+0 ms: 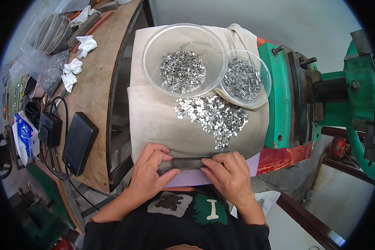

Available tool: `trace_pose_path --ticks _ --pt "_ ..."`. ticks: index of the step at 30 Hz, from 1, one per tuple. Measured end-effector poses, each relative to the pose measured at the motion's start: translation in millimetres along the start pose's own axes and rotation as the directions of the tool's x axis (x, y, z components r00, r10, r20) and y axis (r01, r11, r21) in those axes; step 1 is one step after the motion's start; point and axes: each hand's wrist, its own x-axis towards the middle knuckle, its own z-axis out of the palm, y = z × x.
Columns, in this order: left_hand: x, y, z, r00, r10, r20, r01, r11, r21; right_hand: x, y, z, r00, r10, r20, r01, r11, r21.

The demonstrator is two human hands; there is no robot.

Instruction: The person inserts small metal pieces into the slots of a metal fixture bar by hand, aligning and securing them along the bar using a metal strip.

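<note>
A dark, narrow metal bar [186, 164] with a fine row of notches or small parts along its far edge lies level at the front of the beige cloth [154, 121]. My left hand [151, 167] pinches its left end between thumb and fingers. At the other end my right hand [229, 174] grips it the same way, fingertips on the top. Just beyond the bar spreads a loose pile of small shiny metal pieces [225, 118]. Behind the pile stand a large clear tub [152, 54] of small metal pieces and a smaller clear tub [267, 79] of thin metal pins.
A green machine [275, 100] with a dark steel block borders the cloth on the right. On the left, a wooden table [100, 79] carries a black rectangular device [80, 143], a cabled black box [50, 128] and crumpled tissues [86, 46]. A purple checked cloth [185, 178] lies nearest me.
</note>
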Motion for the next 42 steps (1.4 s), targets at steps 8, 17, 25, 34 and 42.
trace_pose_path --ticks 8,17,25,34,42 --pt "-0.8 -3.1 1.9 0.999 0.048 -0.021 -0.048 0.999 0.016 7.6 2.8 -4.7 0.991 -0.046 0.123 0.042 0.998 0.036" --pt "-0.6 -4.6 1.9 0.997 0.077 -0.031 -0.076 0.997 0.017 11.5 12.6 -18.3 0.991 0.065 0.118 -0.091 0.968 0.234" --pt "-0.6 -5.6 2.3 0.996 0.088 -0.032 -0.088 0.996 0.009 4.9 43.6 -34.0 0.944 0.325 -0.047 -0.315 0.937 0.153" --pt "-0.9 -8.3 3.5 0.995 0.088 -0.036 -0.088 0.996 0.009 6.4 42.6 -27.8 0.941 0.340 0.001 -0.339 0.939 0.047" --pt "-1.9 -8.3 2.6 0.995 0.089 -0.033 -0.089 0.996 -0.001 4.2 41.0 -26.2 0.953 0.301 -0.020 -0.301 0.954 0.011"
